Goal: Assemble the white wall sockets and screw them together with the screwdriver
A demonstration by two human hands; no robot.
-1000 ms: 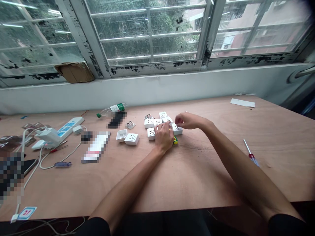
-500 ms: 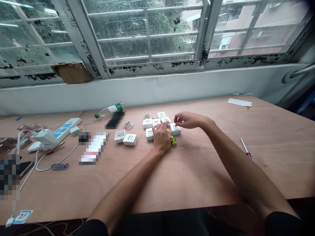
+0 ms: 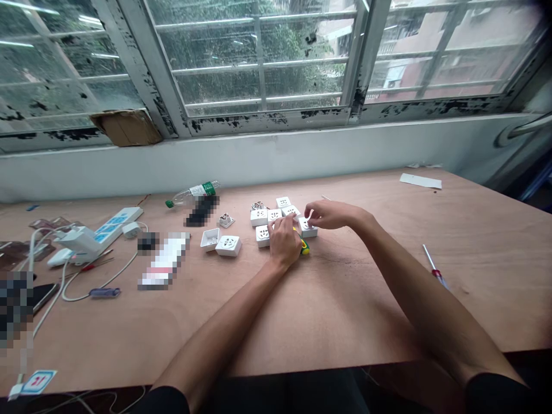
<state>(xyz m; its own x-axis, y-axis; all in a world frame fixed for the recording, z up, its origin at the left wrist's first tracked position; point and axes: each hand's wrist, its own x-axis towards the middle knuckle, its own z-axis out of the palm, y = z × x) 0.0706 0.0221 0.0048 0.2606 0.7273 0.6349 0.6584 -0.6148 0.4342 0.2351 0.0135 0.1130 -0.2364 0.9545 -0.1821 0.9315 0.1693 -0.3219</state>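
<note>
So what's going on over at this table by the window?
A person has both bare hands at a cluster of white wall sockets. The left hand rests among them, partly covering a yellow-and-green handle. The right hand has its fingers at the rightmost socket; whether they hold anything small is unclear. Left of the cluster, an open white box sits beside another socket, and a red-handled screwdriver lies off to the right.

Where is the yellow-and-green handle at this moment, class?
In the head view, the handle is near the centre, peeking out right of the left hand, on the near side of the socket at the right hand.
</note>
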